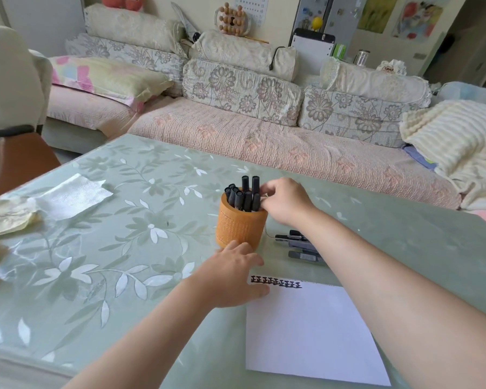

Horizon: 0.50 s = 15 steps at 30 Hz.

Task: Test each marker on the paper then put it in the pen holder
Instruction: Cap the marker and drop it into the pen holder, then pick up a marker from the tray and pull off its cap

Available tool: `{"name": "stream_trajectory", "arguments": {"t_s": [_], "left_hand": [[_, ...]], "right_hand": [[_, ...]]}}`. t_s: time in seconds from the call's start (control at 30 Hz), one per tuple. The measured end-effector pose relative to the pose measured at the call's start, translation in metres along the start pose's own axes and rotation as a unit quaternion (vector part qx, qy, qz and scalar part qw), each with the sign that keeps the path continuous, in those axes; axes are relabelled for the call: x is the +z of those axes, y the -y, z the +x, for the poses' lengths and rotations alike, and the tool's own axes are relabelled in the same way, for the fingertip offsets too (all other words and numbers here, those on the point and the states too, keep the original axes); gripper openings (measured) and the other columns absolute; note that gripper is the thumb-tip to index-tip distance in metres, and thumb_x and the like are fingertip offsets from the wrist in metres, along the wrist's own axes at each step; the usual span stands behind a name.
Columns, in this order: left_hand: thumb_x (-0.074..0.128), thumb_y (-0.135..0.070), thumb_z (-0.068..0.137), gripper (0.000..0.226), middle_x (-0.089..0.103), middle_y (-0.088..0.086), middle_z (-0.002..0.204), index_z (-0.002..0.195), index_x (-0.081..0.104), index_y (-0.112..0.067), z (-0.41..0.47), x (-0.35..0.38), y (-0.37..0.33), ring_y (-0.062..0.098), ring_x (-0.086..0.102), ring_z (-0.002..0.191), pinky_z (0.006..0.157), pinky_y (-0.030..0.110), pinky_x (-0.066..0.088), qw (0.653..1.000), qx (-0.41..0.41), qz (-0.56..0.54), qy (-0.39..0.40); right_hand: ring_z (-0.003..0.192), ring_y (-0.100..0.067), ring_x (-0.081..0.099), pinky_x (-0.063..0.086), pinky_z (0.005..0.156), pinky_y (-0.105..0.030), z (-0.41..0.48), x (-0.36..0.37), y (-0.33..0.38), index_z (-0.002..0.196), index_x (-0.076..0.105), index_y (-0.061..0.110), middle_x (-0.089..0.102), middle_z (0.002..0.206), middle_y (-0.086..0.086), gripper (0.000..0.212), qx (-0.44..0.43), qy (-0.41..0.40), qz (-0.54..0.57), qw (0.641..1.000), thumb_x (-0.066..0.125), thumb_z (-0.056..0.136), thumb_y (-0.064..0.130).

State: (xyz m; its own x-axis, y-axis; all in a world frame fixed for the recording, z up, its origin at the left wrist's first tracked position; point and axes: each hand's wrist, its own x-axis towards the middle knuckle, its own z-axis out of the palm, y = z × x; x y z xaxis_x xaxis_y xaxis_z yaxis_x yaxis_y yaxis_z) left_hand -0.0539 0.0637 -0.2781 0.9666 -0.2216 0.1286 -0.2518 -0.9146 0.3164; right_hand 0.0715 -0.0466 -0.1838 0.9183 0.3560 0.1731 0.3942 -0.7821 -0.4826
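Observation:
An orange pen holder [240,227] stands on the table with several black markers [243,196] upright in it. My right hand [284,202] is at the holder's right rim, its fingers curled on a marker standing in the holder. My left hand [233,273] lies flat at the holder's base, fingertips touching its near side, thumb on the top left corner of the white paper [314,332]. A row of black test marks [277,282] runs along the paper's top edge. Several more markers [300,245] lie on the table to the right of the holder, partly hidden by my right forearm.
The table [124,234] has a green floral cover. A white tissue [70,195] and crumpled paper [6,217] lie at its left. A sofa [264,130] with cushions runs behind the table. A chair [14,158] stands at the far left.

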Motion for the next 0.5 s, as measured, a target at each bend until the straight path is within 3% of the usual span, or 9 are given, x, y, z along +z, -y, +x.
{"name": "stream_trajectory", "arguments": {"t_s": [0.07, 0.13, 0.17, 0.23, 0.3, 0.4, 0.5], "left_hand": [[0.053, -0.065, 0.084, 0.058, 0.047, -0.008, 0.120, 0.131, 0.049, -0.032, 0.000, 0.000, -0.001, 0.014, 0.037, 0.109, 0.096, 0.032, 0.036, 1.000, 0.001, 0.000, 0.000], [0.053, -0.063, 0.085, 0.057, 0.047, -0.007, 0.121, 0.132, 0.049, -0.031, 0.000, 0.000, -0.003, 0.014, 0.037, 0.110, 0.096, 0.032, 0.035, 1.000, 0.002, -0.003, 0.000], [0.053, -0.062, 0.085, 0.057, 0.047, -0.007, 0.121, 0.133, 0.048, -0.031, 0.000, 0.000, -0.004, 0.014, 0.037, 0.111, 0.096, 0.031, 0.035, 1.000, 0.004, -0.006, -0.002], [0.054, -0.062, 0.085, 0.058, 0.047, -0.008, 0.122, 0.134, 0.048, -0.030, 0.000, 0.001, -0.006, 0.013, 0.037, 0.113, 0.096, 0.029, 0.033, 1.000, 0.010, -0.009, -0.007], [0.055, -0.063, 0.083, 0.061, 0.046, -0.008, 0.123, 0.135, 0.047, -0.031, 0.000, 0.002, -0.008, 0.013, 0.036, 0.114, 0.096, 0.028, 0.031, 1.000, 0.013, -0.006, -0.007], [0.057, -0.067, 0.079, 0.066, 0.044, -0.010, 0.124, 0.135, 0.046, -0.033, 0.000, 0.005, -0.008, 0.012, 0.035, 0.115, 0.097, 0.026, 0.029, 1.000, 0.019, 0.007, -0.004], [0.059, -0.068, 0.077, 0.065, 0.043, -0.011, 0.125, 0.132, 0.049, -0.035, 0.001, 0.008, -0.009, 0.011, 0.034, 0.116, 0.095, 0.025, 0.029, 1.000, 0.025, 0.014, -0.011]], "right_hand": [[0.094, -0.023, 0.061, 0.050, 0.081, -0.029, 0.001, 0.000, 0.002, 0.081, 0.074, 0.030, 0.073, 0.091, 0.001, 0.011, 0.003, 0.043, -0.019, 0.999, 0.063, 0.082, 0.027], [0.084, -0.021, 0.057, 0.042, 0.068, -0.026, 0.000, -0.004, 0.004, 0.068, 0.068, 0.027, 0.066, 0.077, 0.004, 0.022, -0.016, 0.086, -0.013, 0.996, 0.059, 0.087, 0.020], [0.084, -0.019, 0.056, 0.040, 0.068, -0.025, 0.000, -0.006, 0.003, 0.074, 0.070, 0.028, 0.064, 0.079, 0.004, 0.023, -0.031, 0.098, 0.011, 0.995, 0.057, 0.089, 0.016], [0.090, -0.013, 0.056, 0.038, 0.073, -0.022, -0.002, -0.012, -0.004, 0.103, 0.073, 0.027, 0.064, 0.094, 0.006, 0.022, -0.046, 0.079, 0.055, 0.994, 0.058, 0.092, 0.015], [0.087, -0.013, 0.058, 0.040, 0.068, -0.021, -0.005, -0.016, -0.018, 0.104, 0.070, 0.027, 0.063, 0.096, 0.007, 0.018, -0.038, 0.027, 0.052, 0.998, 0.058, 0.094, 0.017], [0.096, -0.016, 0.062, 0.046, 0.079, -0.024, -0.009, -0.017, -0.047, 0.096, 0.072, 0.030, 0.068, 0.101, 0.007, 0.020, -0.024, 0.054, -0.052, 0.997, 0.057, 0.092, 0.018], [0.106, -0.018, 0.063, 0.051, 0.092, -0.032, -0.013, -0.015, -0.067, 0.103, 0.074, 0.031, 0.071, 0.112, 0.006, 0.025, -0.029, 0.129, -0.188, 0.973, 0.058, 0.089, 0.018]]}}
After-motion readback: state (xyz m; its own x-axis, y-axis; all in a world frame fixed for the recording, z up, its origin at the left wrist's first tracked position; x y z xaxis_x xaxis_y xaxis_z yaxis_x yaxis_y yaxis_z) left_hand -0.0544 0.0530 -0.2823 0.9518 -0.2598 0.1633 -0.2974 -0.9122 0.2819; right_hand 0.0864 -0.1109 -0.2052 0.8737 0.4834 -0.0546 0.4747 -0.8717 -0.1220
